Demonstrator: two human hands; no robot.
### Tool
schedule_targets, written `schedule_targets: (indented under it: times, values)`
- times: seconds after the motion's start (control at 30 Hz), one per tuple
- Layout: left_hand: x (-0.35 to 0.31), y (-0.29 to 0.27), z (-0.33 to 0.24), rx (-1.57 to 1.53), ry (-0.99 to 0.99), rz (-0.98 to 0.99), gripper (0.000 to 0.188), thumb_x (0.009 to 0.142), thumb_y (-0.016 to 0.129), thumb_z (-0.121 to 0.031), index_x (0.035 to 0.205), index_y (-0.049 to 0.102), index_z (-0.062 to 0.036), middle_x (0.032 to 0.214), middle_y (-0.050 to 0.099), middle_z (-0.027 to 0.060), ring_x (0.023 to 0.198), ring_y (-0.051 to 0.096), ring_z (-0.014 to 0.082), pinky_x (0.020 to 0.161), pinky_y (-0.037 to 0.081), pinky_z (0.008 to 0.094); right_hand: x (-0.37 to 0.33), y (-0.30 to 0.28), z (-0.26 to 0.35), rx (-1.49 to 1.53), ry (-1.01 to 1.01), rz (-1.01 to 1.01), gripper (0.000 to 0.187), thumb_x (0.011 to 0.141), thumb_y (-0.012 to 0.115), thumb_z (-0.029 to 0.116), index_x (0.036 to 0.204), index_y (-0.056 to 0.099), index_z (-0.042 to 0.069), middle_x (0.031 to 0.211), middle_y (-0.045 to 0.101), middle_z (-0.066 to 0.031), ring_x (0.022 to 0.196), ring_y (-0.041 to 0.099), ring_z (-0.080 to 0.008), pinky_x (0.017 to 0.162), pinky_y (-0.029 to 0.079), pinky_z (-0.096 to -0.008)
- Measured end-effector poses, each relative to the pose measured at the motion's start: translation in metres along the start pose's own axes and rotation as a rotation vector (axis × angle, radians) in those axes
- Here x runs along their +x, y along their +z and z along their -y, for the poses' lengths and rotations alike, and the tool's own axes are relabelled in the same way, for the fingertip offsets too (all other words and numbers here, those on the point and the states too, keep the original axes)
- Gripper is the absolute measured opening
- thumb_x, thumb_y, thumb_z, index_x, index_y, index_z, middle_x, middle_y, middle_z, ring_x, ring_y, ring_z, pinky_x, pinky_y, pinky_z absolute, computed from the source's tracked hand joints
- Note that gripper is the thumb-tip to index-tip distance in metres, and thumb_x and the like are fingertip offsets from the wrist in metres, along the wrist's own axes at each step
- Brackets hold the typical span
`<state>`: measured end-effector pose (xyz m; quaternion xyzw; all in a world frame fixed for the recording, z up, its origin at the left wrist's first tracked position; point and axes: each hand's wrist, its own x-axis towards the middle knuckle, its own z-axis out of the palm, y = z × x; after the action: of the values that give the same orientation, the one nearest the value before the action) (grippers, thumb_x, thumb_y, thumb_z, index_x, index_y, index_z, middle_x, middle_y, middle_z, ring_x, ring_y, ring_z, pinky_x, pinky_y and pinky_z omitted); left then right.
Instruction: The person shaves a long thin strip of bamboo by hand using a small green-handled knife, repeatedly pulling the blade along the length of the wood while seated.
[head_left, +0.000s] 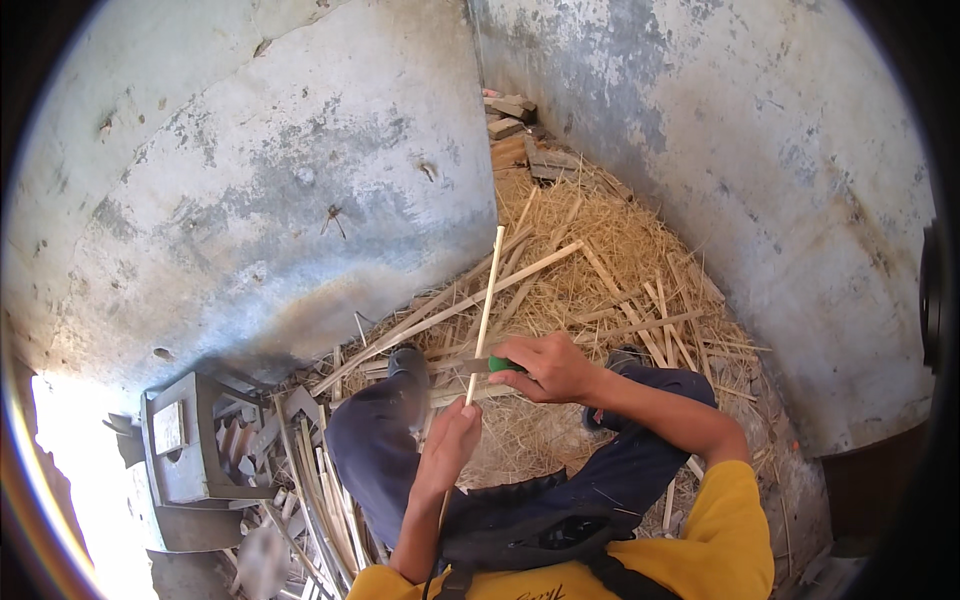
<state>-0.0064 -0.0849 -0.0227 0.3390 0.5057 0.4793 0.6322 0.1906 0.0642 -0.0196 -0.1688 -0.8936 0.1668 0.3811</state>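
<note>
from my end i have the left hand point(452, 438) low on the pale stick point(487, 300), fingers closed round it; the right hand point(553, 367) has its fingers wrapped round the green-handled knife point(506, 364), the blade laid across the stick just above the left hand; i judge the blade work to be under way, not finished; the length above the blade looks pale and fairly even, but i cannot tell how much has been cut, and the lower end is hard to make out past the left hand; beyond, a long strip point(440, 321) lies across straw point(620, 240); loose slats point(335, 500) crowd the left, near a grey boxy frame point(180, 490); i see nothing blocking the blade, though the left hand sits close below it
</note>
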Motion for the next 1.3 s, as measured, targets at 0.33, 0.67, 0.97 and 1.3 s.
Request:
schedule_targets:
  times: [0.33, 0.67, 0.97, 1.3]
  values:
    - [0.006, 0.002, 0.000, 0.109, 0.069, 0.034, 0.038, 0.110, 0.044, -0.044, 0.093, 0.050, -0.0101, 0.066, 0.034, -0.0058, 0.054, 0.026, 0.0040, 0.048, 0.019, 0.0245, 0.000, 0.001, -0.001, 0.013, 0.004, -0.015, 0.031, 0.098, 0.075, 0.033, 0.104, 0.071, 0.003, 0.089, 0.074, -0.0112, 0.064, 0.071, -0.0276, 0.054, 0.054, -0.0359]
    - [0.009, -0.001, 0.001, 0.103, 0.042, 0.056, 0.045, 0.109, 0.044, -0.050, 0.092, 0.052, -0.0081, 0.063, 0.033, -0.0059, 0.051, 0.028, 0.0040, 0.046, 0.022, 0.0238, 0.000, 0.001, 0.000, 0.012, 0.003, -0.029, 0.032, 0.098, 0.074, 0.034, 0.105, 0.070, 0.003, 0.089, 0.074, -0.0114, 0.064, 0.071, -0.0275, 0.054, 0.054, -0.0362]
    - [0.008, -0.001, -0.006, 0.041, -0.094, 0.081, 0.050, 0.107, 0.041, -0.052, 0.088, 0.053, -0.0069, 0.061, 0.037, -0.0037, 0.049, 0.031, 0.0070, 0.045, 0.027, 0.0249, 0.000, -0.002, -0.001, 0.035, 0.021, -0.032, 0.033, 0.098, 0.074, 0.034, 0.107, 0.071, 0.003, 0.088, 0.074, -0.0115, 0.066, 0.072, -0.0284, 0.055, 0.054, -0.0364]
    - [0.007, -0.005, -0.008, 0.045, -0.116, 0.107, 0.051, 0.106, 0.040, -0.053, 0.082, 0.050, -0.0087, 0.058, 0.038, -0.0021, 0.047, 0.032, 0.0082, 0.044, 0.028, 0.0257, 0.003, -0.012, -0.002, 0.010, 0.093, -0.079, 0.030, 0.099, 0.073, 0.034, 0.106, 0.069, 0.005, 0.085, 0.073, -0.0101, 0.066, 0.072, -0.0270, 0.055, 0.054, -0.0365]
